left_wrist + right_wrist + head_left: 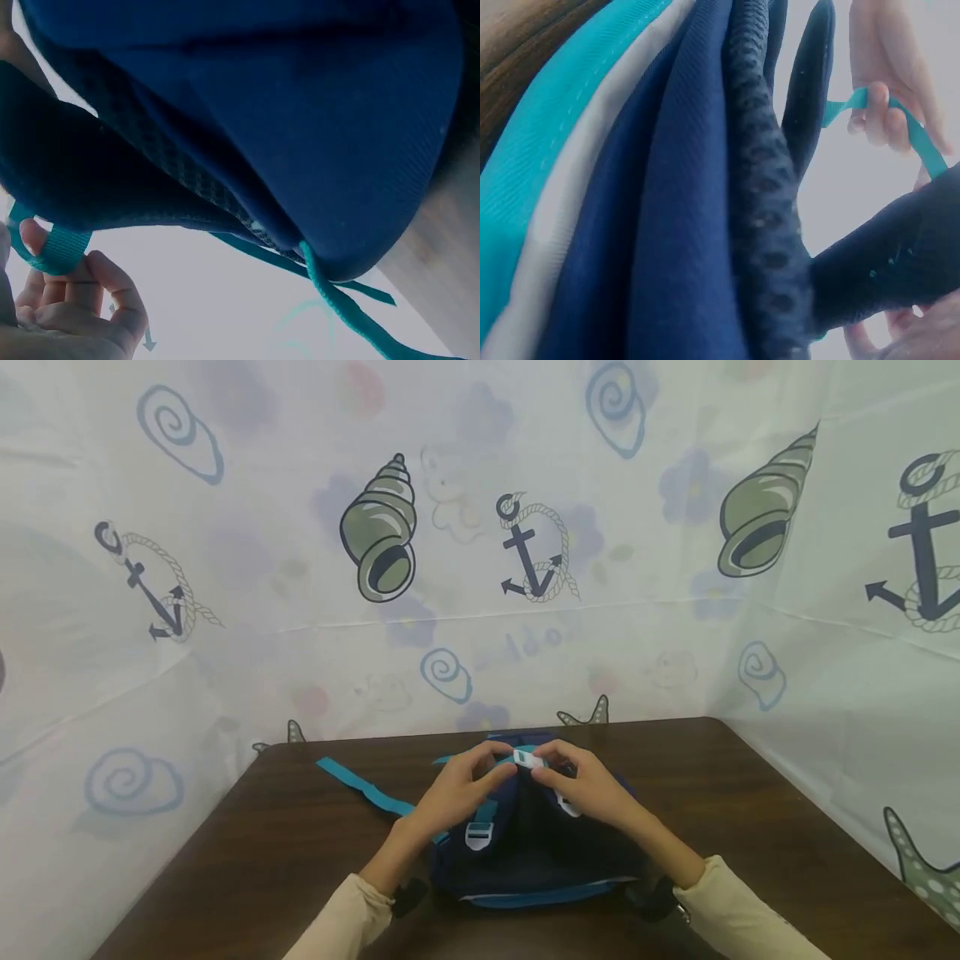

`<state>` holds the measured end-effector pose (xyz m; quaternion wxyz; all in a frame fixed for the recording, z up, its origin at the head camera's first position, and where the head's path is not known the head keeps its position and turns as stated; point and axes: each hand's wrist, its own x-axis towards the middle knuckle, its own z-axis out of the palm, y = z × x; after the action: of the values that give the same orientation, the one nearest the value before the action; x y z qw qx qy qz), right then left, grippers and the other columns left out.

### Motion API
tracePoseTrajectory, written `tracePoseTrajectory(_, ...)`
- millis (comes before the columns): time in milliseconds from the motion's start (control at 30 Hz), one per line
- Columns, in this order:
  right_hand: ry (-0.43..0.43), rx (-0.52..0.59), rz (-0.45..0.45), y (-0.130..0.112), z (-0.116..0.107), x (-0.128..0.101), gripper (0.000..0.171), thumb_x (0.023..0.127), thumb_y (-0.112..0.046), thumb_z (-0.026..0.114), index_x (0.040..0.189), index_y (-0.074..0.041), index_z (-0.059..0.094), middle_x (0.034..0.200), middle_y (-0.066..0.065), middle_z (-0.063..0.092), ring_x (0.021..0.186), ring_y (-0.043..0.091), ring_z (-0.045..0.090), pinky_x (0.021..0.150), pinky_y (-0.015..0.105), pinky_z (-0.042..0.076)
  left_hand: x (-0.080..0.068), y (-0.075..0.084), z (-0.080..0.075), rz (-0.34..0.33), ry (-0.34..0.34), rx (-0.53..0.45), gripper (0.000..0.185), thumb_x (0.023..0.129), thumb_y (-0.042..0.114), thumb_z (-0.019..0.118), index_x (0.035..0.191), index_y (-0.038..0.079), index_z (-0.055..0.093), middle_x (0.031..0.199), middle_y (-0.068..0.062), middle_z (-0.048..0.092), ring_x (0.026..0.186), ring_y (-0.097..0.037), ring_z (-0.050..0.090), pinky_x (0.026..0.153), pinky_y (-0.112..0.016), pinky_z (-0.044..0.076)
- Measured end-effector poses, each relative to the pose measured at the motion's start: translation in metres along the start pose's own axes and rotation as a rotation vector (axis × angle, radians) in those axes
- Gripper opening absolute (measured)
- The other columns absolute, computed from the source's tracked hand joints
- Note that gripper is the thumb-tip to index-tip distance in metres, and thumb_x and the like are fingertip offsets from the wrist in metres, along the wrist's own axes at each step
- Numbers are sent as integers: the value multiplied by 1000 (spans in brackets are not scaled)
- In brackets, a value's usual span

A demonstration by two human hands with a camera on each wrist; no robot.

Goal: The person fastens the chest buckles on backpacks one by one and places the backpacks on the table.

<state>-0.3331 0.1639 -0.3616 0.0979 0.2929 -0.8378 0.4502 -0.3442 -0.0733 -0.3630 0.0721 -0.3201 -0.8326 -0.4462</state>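
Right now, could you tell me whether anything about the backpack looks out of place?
Nothing looks damaged. One teal strap trails loose across the table, left of the navy backpack; both hands hold the white buckle.

No words, brand names or numbers can be read anywhere here. The navy blue fabric backpack with teal straps (525, 843) carries no legible label, and its small white plastic buckle (528, 759) is unmarked. The white printed curtain backdrop (480, 568) shows only pictures: anchors, shells, spirals, with some faint mirrored marks too blurred to read.
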Motion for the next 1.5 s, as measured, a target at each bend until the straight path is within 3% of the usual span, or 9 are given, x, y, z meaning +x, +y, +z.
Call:
tracePoseTrajectory(233, 3, -121, -55, -1, 0, -5, 16, 98, -31, 65, 110, -21, 68, 111, -1, 64, 106, 27, 55, 91, 53, 48, 0, 3, 2, 43, -42, 79, 37, 98, 45, 59, 128, 22, 64, 78, 1, 52, 49, -6, 37, 55, -24, 44)
tracePoseTrajectory(467, 0, -211, -115, 1, 0, -5, 16, 97, -28, 66, 108, -17, 69, 105, -2, 67, 97, 19, 55, 84, 41, 49, -1, 2, 3, 29, -74, 105, 31, 98, 43, 61, 122, 24, 66, 70, -1, 46, 50, -8, 36, 55, -23, 43)
tracePoseTrajectory(633, 28, -209, -101, 4, -5, -5, 15, 97, -28, 67, 108, -17, 68, 102, -5, 67, 95, 19, 58, 83, 43, 51, 0, 4, -1, 21, -22, 113, 36, 97, 42, 62, 125, 19, 65, 67, 1, 45, 51, -8, 39, 53, -24, 43)
tracePoseTrajectory(767, 47, -146, -82, 4, -16, -4, 19, 98, -30, 65, 113, -19, 69, 107, -5, 70, 99, 15, 62, 87, 41, 53, -1, 3, -14, -10, 40, 80, 35, 96, 39, 65, 125, 20, 66, 73, -3, 55, 55, -13, 49, 55, -25, 47)
tracePoseTrajectory(867, 53, -102, -63, 2, -27, -2, 25, 99, -30, 63, 119, -17, 69, 108, -1, 72, 94, 14, 64, 80, 32, 55, -1, 2, -31, -24, 76, 34, 34, 96, 38, 66, 126, 22, 66, 83, -3, 64, 62, -24, 59, 57, -26, 49)
tracePoseTrajectory(967, 62, -25, -37, 1, -40, 0, 27, 100, -23, 62, 122, -8, 67, 105, 8, 73, 87, 12, 64, 71, 26, 53, 0, 2, -49, -20, 127, -10, 36, 96, 38, 66, 128, 21, 65, 81, -3, 64, 62, -27, 59, 53, -27, 47)
tracePoseTrajectory(1100, 49, 64, -4, -2, -51, 4, 32, 101, -16, 59, 128, 1, 62, 112, 18, 72, 98, 16, 68, 79, 22, 54, 0, 0, -70, -14, 201, -67, 36, 97, 37, 65, 129, 21, 64, 75, -8, 60, 61, -21, 58, 54, -28, 47)
tracePoseTrajectory(1300, 53, 95, 52, -10, -57, 12, 41, 104, -23, 55, 137, 0, 57, 127, 19, 67, 121, 34, 62, 104, 45, 50, -3, -2, -88, -23, 284, -100, 35, 98, 40, 63, 128, 23, 64, 79, -13, 63, 62, -18, 56, 50, -28, 41)
tracePoseTrajectory(1500, 64, 80, 61, -13, -64, 14, 40, 105, -22, 51, 138, 0, 57, 124, 23, 67, 121, 38, 61, 105, 56, 45, -5, -3, -98, -13, 297, -118, 32, 101, 35, 60, 129, 19, 64, 76, -11, 61, 55, -15, 42, 45, -28, 32)
